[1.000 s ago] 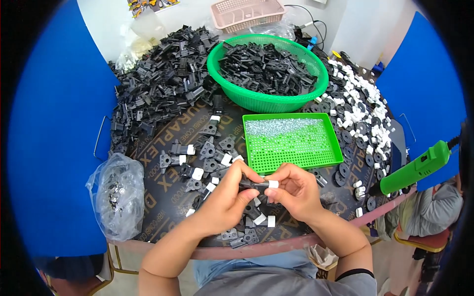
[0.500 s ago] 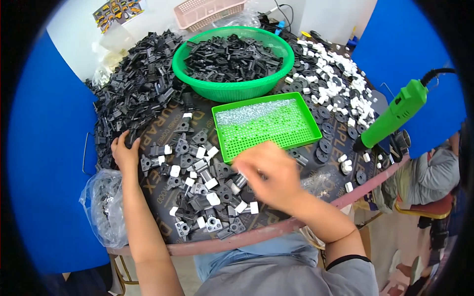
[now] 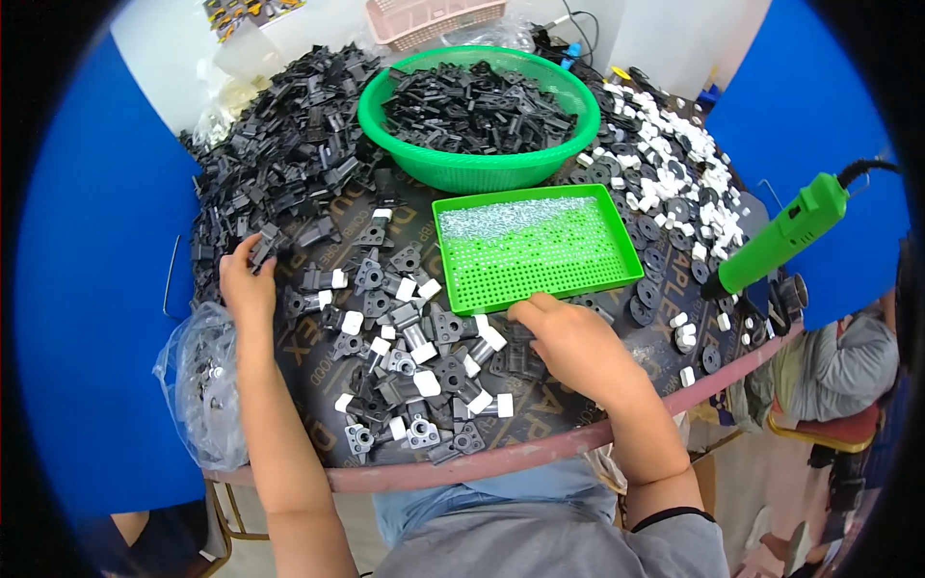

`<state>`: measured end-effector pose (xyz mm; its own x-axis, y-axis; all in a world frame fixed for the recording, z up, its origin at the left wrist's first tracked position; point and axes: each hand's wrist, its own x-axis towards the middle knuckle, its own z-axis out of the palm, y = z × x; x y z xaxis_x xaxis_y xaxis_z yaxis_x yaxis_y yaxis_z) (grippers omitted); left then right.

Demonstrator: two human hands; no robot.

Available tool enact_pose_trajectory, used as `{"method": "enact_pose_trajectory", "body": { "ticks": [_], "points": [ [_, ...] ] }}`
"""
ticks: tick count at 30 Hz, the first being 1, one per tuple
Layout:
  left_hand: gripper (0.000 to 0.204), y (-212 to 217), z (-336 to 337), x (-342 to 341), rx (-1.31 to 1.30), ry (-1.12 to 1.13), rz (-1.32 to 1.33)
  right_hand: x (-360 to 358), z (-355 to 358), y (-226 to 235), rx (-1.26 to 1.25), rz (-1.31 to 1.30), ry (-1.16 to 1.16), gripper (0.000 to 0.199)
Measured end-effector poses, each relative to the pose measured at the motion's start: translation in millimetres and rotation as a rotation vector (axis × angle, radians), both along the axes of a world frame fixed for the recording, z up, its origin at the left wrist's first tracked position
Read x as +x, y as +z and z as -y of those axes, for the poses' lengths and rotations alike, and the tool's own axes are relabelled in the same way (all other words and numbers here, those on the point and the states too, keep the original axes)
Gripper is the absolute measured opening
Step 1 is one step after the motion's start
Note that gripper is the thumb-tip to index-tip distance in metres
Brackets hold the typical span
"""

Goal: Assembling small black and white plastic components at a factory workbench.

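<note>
Pinched in the fingers of my left hand (image 3: pixel 248 281) is a small black plastic part (image 3: pixel 266 244), at the edge of the large heap of black plastic parts (image 3: pixel 299 144). My right hand (image 3: pixel 578 349) is at the front rim of the green perforated tray (image 3: pixel 551 297), its fingers curled down and closed; anything in them is hidden. Small silver metal pieces (image 3: pixel 511 219) lie along the tray's far side. Between my hands spread several black assemblies (image 3: pixel 451 374) with white caps, lying at mixed angles.
A green basket (image 3: pixel 479 171) full of black parts stands behind the tray. White caps (image 3: pixel 679 154) and black discs (image 3: pixel 644 308) lie to the right, near a green power screwdriver (image 3: pixel 780 236). A clear plastic bag (image 3: pixel 204 385) hangs at the left table edge (image 3: pixel 405 477).
My left hand has taken hold of a black part and lifted it slightly. My right hand, blurred before, has moved right and lower beside the tray. The view has shifted slightly.
</note>
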<state>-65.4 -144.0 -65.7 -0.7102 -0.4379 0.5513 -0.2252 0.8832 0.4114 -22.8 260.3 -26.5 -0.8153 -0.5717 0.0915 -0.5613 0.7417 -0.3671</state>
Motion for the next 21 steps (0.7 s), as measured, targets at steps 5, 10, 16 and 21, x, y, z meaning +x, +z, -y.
{"method": "enact_pose_trajectory", "body": {
  "ticks": [5,10,16,21],
  "points": [
    [0.044,4.3,14.2,5.8,0.040,0.098,0.056,-2.2,-6.6,10.9,-0.196,-0.028,0.015,0.035],
    [0.051,16.5,12.4,10.8,0.375,0.128,-0.127,-6.5,-3.3,14.1,-0.751,0.098,-0.095,0.023],
    [0.041,0.2,44.1,3.6,0.663,0.120,-0.343,-6.0,6.5,9.6,-1.089,0.110,-0.072,0.020],
    [0.037,29.9,-17.2,4.8,0.855,-0.210,-0.566,-6.7,10.5,5.3,-1.291,0.240,-0.088,0.016]
  ]
}}
